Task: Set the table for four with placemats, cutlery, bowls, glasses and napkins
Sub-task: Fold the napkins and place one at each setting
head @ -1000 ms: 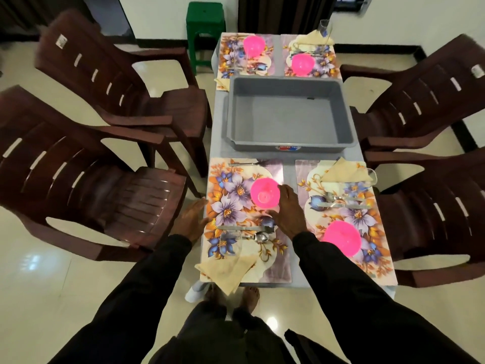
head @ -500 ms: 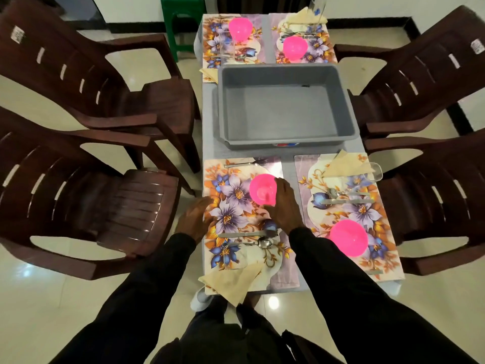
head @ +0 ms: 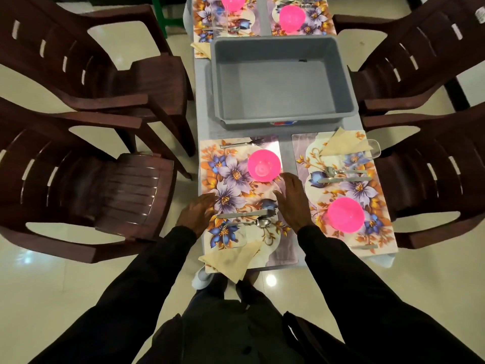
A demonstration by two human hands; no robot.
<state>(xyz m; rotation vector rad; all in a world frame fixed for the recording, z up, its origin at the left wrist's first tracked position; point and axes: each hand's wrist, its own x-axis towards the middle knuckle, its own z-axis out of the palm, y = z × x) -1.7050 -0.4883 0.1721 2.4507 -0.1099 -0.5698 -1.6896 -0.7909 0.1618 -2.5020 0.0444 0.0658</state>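
Head view: the right hand (head: 291, 203) has come off the pink bowl (head: 263, 166), which stands upright near the far right corner of the near-left placemat (head: 228, 179). The hand's fingers lie straight and empty just beside the bowl. The left hand (head: 198, 214), relaxed and empty, rests at the mat's left edge. This setting looks complete. A knife (head: 244, 214) and a spoon (head: 252, 222) lie between the hands, and the grey tub (head: 280, 82) sits mid-table, obstructing nothing.
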